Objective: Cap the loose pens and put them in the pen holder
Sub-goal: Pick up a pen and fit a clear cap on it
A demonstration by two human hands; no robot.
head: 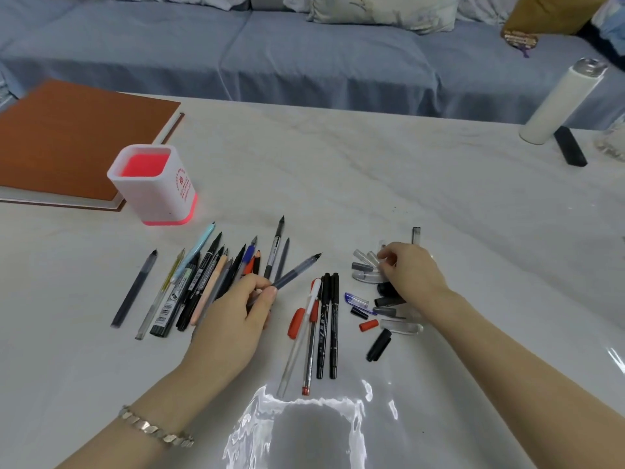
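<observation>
Left hand (pixel 236 316) grips pen (pixel 297 269), right hand (pixel 411 269) among caps (pixel 363 260).

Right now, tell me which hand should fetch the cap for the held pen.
Right. The right hand is over the loose caps, fingers curled among the clear ones. The left hand grips the uncapped grey pen and lies farther from them.
</observation>
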